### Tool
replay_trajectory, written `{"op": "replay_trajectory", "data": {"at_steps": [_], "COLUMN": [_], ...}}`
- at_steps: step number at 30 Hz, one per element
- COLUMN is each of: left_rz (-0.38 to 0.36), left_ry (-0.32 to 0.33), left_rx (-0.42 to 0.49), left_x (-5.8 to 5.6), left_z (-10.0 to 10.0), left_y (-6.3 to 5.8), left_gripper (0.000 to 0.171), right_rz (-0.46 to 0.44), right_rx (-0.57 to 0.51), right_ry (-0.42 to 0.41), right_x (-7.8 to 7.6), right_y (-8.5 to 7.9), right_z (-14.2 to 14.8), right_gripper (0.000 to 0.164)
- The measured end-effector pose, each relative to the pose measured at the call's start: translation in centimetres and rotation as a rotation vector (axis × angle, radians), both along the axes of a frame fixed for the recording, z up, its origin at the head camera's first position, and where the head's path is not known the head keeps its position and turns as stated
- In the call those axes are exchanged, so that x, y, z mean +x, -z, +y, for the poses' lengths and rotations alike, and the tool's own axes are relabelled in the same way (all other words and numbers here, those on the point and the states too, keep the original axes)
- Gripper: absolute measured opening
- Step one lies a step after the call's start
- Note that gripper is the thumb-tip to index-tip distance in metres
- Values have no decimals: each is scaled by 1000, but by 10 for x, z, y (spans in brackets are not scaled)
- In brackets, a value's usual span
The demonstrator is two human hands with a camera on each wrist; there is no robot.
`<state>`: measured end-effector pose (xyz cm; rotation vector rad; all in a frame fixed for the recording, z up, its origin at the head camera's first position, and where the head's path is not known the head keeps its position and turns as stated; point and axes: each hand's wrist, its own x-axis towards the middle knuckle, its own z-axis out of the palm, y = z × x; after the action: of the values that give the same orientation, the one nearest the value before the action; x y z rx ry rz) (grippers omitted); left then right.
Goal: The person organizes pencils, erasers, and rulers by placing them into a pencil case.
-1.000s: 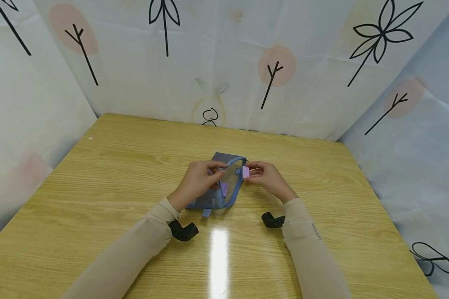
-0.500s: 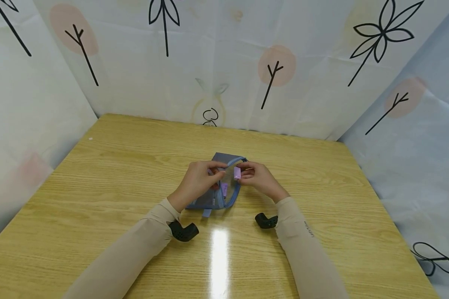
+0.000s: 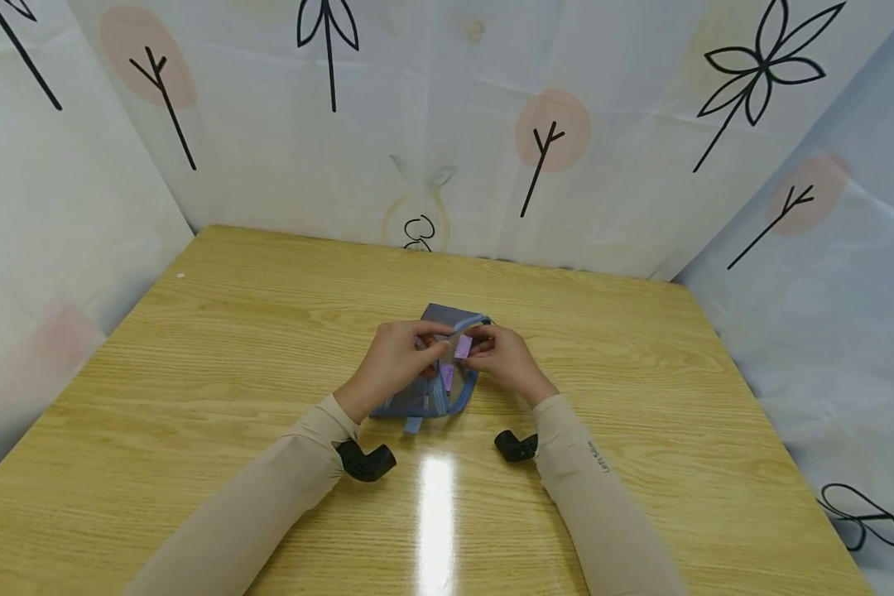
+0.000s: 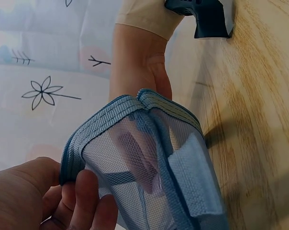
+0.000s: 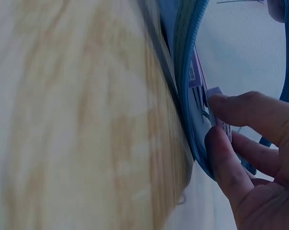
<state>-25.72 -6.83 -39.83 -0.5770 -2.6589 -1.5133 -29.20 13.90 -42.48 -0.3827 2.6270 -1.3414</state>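
A blue mesh zip pouch (image 3: 402, 404) lies on the table, its zipped mouth spread toward the right. My left hand (image 3: 396, 352) pinches the near side of the zipper edge between thumb and fingers, and the left wrist view shows the fingers at the blue binding (image 4: 72, 163). My right hand (image 3: 510, 364) pinches a small purple rectangular block (image 3: 463, 347) with thumb and fingertips, inside the pouch's mouth. Printed marks show on the block's side in the right wrist view. A second purple piece (image 3: 447, 377) lies inside the pouch, partly covered by its edge.
The wooden table (image 3: 268, 273) reaches back to a white cloth wall (image 3: 447, 124) with tree and leaf drawings. Black wrist cameras (image 3: 367, 461) stick out from both sleeves. A light blue tab (image 3: 413, 425) hangs from the pouch's near end.
My right hand has moved left with the purple block, from outside the pouch's right rim into its mouth. My left hand and the pouch stay nearly still.
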Motion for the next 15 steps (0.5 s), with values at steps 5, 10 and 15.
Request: {"op": "replay_trajectory", "data": {"at_steps": [5, 10, 15], "left_rz": [-7, -13, -9], "left_ry": [5, 11, 14], "left_rx": [6, 18, 13], "left_x": [0, 0, -1], "left_z": [0, 0, 0], "left_y": [0, 2, 3], "left_gripper": [27, 27, 28], "right_rz": [1, 2, 9], "right_rx": [12, 54, 80], "right_ry": [19, 22, 15], "right_x": [0, 0, -1], "right_y": [1, 2, 1], "right_z": [-4, -7, -10], "right_gripper": [46, 47, 46]}}
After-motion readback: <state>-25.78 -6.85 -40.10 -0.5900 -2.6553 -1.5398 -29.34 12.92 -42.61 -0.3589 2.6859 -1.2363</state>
